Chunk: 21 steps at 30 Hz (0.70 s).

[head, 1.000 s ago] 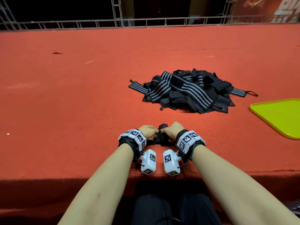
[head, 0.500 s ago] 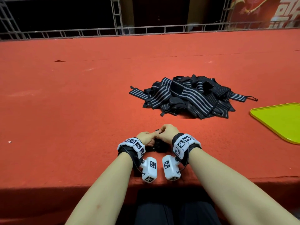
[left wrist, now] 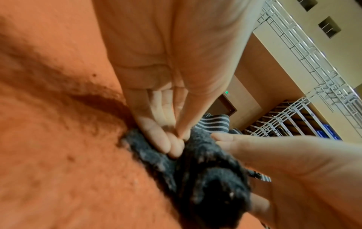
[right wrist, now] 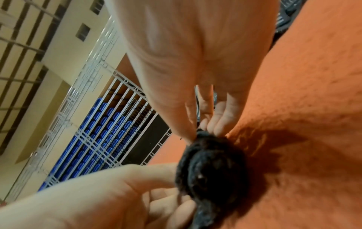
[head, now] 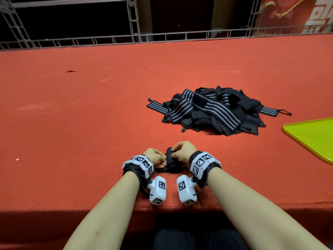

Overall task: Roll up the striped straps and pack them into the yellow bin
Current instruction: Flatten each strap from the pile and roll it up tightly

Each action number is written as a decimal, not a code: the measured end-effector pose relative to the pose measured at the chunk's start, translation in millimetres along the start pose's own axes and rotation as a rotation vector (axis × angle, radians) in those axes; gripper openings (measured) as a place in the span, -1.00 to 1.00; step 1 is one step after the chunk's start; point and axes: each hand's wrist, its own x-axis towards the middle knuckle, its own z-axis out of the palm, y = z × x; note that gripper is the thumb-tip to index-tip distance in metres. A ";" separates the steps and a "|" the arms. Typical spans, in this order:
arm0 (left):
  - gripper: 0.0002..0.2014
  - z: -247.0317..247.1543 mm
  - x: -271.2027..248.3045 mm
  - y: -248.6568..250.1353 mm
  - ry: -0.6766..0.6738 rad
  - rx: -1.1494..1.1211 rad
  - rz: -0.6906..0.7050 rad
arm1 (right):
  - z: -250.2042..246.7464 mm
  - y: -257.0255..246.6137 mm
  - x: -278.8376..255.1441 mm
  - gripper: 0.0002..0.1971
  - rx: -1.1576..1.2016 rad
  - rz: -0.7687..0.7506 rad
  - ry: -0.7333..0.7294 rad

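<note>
Red bench (head: 90, 123) carried everything, and its layout matched 0.5 s earlier. Yellow bin (head: 313, 136) sat at far right edge, only partly in frame, no rolls visible in the part shown. Pile of striped straps (head: 212, 112) lay unrolled mid-bench, well apart from the hands, same heap as 1.0 s back.

What changed: the strap roll (head: 171, 160) was now exposed between the hands; 0.5 s earlier the knuckles met over it and hid it. It looked thick and mostly wound, lying on the bench near the front edge.

Right hand (head: 182, 150) grip pinched the far top of the roll, fingers curled on it. Left hand (head: 155, 158) grip pressed and pinched the near-left side, fingertips (left wrist: 172, 148) on the dark fabric.

Judgement: roll 1 was nearly finished; carrying it to the bin looked next, many straps left.
</note>
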 end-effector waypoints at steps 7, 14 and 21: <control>-0.66 -4.1 4.7 0.5 0.000 -0.009 -0.038 | 15.8 -2.8 -1.1 -0.59 -0.023 0.042 0.013; -0.55 -9.9 -1.4 2.4 -0.011 0.005 0.005 | 21.1 6.9 0.8 -0.72 0.286 0.094 -0.094; -0.15 -21.8 -13.3 0.1 -0.177 0.328 0.207 | 20.9 1.9 0.3 -0.45 0.221 0.058 -0.135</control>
